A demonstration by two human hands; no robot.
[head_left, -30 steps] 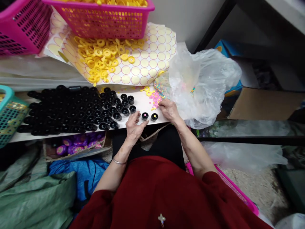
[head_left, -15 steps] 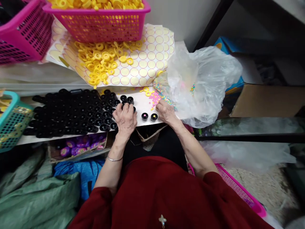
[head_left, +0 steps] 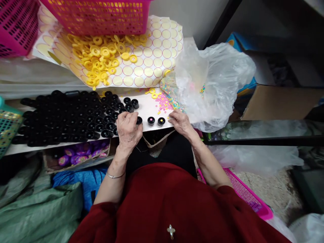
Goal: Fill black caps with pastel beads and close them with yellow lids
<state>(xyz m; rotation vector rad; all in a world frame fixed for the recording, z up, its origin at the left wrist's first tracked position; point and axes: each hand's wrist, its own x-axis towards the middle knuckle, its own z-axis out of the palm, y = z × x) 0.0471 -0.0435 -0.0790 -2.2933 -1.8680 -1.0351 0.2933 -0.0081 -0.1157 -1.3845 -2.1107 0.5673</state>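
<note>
My left hand [head_left: 128,130] has its fingers curled around a small round black cup [head_left: 139,120] at the front of the white bench. Just right of it stand two upright black cups, one with a pink bead [head_left: 151,119] inside and one with a yellow bead [head_left: 161,120]. My right hand [head_left: 180,122] is pinched closed beside the second cup, with a tiny yellow bead [head_left: 168,117] at its fingertips. Behind it, small pink beads [head_left: 164,103] and other coloured ones lie spread out by a clear plastic bag [head_left: 215,84]. Many black cups [head_left: 76,118] crowd the left side.
Yellow plastic rings [head_left: 101,59] lie on sheets of round stickers [head_left: 154,62] below a pink basket [head_left: 108,18]. A green basket [head_left: 10,125] stands at the far left, a cardboard box [head_left: 275,103] at the right. Purple round items [head_left: 76,157] sit below the bench.
My right hand has drawn back from the beads. My left hand has shifted relative to the cups and now shows a black cup at its fingertips. The whole view has shifted slightly.
</note>
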